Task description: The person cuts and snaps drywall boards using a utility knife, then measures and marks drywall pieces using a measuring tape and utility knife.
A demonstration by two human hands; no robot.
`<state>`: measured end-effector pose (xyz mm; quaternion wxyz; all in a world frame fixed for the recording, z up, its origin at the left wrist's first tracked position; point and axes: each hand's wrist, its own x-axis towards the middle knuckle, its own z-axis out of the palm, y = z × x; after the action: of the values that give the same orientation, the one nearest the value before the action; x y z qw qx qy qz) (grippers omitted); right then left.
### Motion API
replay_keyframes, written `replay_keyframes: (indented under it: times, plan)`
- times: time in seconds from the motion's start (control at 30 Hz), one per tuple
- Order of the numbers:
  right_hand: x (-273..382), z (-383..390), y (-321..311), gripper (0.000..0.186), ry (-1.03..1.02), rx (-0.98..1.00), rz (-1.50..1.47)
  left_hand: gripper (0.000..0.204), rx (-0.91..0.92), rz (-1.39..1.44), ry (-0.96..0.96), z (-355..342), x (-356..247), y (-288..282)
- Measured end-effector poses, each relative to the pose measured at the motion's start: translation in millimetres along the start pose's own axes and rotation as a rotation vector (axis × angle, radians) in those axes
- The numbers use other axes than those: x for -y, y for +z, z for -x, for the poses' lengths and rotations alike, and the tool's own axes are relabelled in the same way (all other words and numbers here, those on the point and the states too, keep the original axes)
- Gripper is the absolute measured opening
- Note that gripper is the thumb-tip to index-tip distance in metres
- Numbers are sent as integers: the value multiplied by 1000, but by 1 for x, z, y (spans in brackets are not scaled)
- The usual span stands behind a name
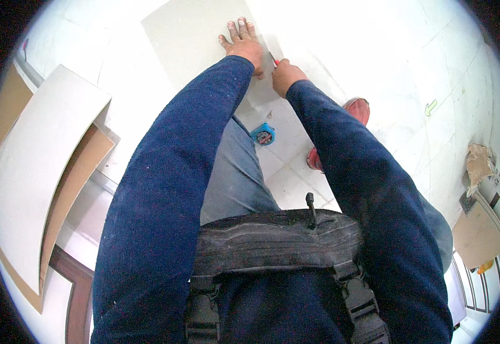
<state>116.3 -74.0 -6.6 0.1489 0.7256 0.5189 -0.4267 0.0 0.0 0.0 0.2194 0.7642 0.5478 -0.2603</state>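
A pale grey board (181,46) lies on the floor in front of me. My left hand (243,47) presses on it near its right side, fingers spread. Just to the right of that hand, my right hand (286,75) grips a red-handled tool (276,62) with a thin tip against the board, which looks like a cutter; much of it is hidden in my fingers. A blue tape measure (263,133) lies on the tiles between my arms, below the board.
Large white and brown boards (40,166) rest at the left. Red shoes (358,109) show beside my right arm. A green arrow mark (430,108) is on the floor to the right. Crumpled brown paper (478,163) and beige panels (479,223) sit at the far right.
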Motion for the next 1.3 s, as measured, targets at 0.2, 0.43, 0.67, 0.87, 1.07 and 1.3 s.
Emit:
replay_keyframes:
  times: [0.2, 0.43, 0.67, 0.87, 1.07, 1.3]
  plan:
    - [4, 21, -2, 32, 33, 50, -12, 143, -4, -63, -1, 2, 2, 0]
    - [-5, 28, 2, 30, 43, 5, -75, 141, -11, -58, 11, 3, 1, -9]
    - [-4, 31, -6, 31, 28, 57, -59, 143, 33, -14, -10, 3, 4, -10]
    - [-12, 10, -8, 34, -83, 88, 59, 142, -8, -94, -13, 1, -12, -12]
    - [-6, 39, 1, 31, 67, 37, -94, 143, 31, -78, -11, 6, -1, -8]
    - [-97, 100, 71, 36, -17, 195, -112, 139, 55, -55, -21, 6, -6, -15]
